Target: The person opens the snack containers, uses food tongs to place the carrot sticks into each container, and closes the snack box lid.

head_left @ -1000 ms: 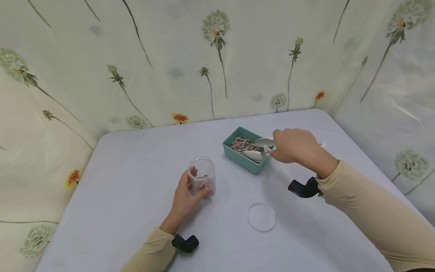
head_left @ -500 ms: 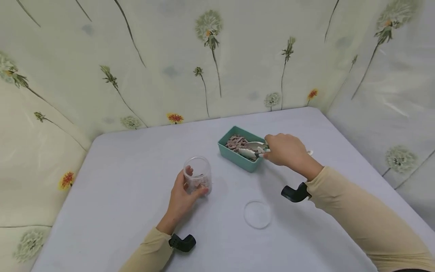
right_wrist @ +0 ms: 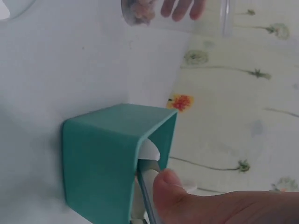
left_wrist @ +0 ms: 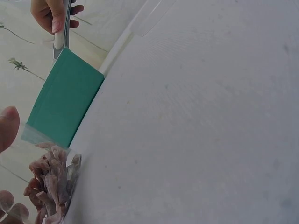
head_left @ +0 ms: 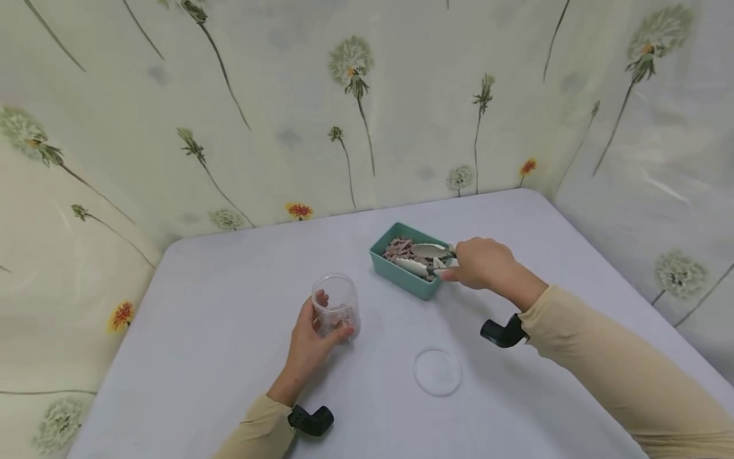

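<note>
My left hand (head_left: 309,341) grips a clear plastic jar (head_left: 347,293) around its side. The jar stands on the table, tilted slightly if at all, its top uncovered. Pinkish-brown pieces (left_wrist: 49,182) lie at its bottom. My right hand (head_left: 484,262) holds a pair of white-tipped tongs (head_left: 431,250) over a teal rectangular box (head_left: 401,275). Both tong heads reach inside the box, spread apart, among more pinkish-brown strips (head_left: 399,247). Whether the tongs hold a strip cannot be made out. In the right wrist view, my thumb (right_wrist: 170,191) presses along a tong arm.
A clear round lid (head_left: 438,371) lies flat on the white-covered table (head_left: 229,331), between me and the box. Behind the table and at both sides hangs a flower-printed sheet (head_left: 258,95).
My right hand has brought the tongs further left and deeper into the box. The left hand keeps its grip on the jar. The head view has shifted slightly.
</note>
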The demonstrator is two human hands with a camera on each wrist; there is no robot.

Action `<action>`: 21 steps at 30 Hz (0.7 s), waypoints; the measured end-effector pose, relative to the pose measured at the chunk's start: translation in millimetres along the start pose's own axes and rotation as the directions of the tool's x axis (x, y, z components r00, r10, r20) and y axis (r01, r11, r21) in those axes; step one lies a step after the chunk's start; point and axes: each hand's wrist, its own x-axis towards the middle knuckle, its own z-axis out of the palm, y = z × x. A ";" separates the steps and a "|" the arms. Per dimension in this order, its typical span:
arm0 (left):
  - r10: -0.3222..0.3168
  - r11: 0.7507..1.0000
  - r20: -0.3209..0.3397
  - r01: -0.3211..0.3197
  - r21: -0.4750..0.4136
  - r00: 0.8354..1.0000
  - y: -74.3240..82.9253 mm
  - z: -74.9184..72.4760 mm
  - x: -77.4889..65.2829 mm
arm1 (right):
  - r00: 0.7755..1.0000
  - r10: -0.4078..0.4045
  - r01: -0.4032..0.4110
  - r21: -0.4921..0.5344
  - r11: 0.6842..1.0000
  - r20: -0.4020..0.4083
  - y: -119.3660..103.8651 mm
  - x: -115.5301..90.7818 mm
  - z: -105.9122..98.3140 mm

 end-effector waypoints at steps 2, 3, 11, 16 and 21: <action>0.006 1.000 0.000 -0.006 -0.005 1.000 0.7 -0.7 1.3 | 0.999 -0.012 0.013 0.016 1.000 -0.034 0.9 1.7 2.6; 0.010 1.000 0.000 -0.010 -0.004 1.000 1.1 -1.1 2.1 | 0.998 -0.018 0.020 0.023 1.000 -0.058 1.2 2.6 3.8; -0.001 1.000 -0.009 0.001 -0.001 1.000 0.6 -1.8 3.6 | 0.993 -0.028 0.037 0.075 0.997 -0.119 4.5 15.3 7.9; 0.003 1.000 -0.009 -0.003 -0.005 1.000 -1.1 0.8 2.0 | 0.996 -0.016 0.027 0.121 0.992 -0.092 7.8 17.3 10.8; 0.005 1.000 -0.004 -0.005 -0.004 1.000 -2.8 1.2 -0.1 | 0.990 -0.039 0.061 0.165 0.984 -0.134 13.6 14.8 17.4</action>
